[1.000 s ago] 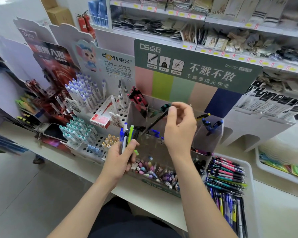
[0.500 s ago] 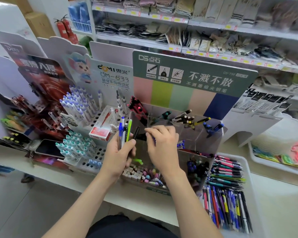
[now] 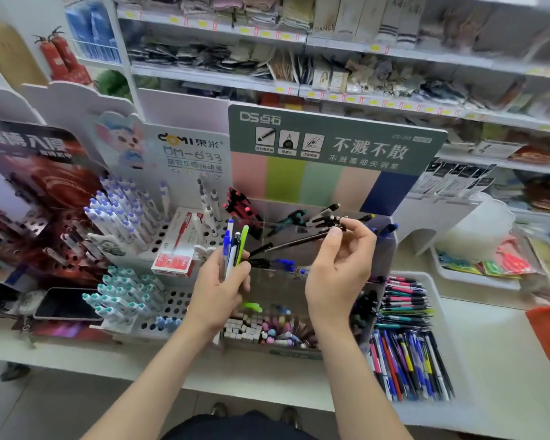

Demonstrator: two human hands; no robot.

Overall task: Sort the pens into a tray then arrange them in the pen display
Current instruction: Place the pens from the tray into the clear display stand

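Dark phone (image 3: 65, 303) flat on the counter (image 3: 505, 344) at left, red fire extinguishers (image 3: 59, 57) behind, stocked shelves (image 3: 394, 52) above

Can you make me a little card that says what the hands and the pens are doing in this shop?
Place: shop counter with pen stands
Left hand: holds a bunch of blue, white and green plastic pens upright
Right hand: pinches a thin black pen above the clear plastic pen display
White plastic tray: to the right, with many coloured pens lying in it
Flat black phone: lies on the counter, far left
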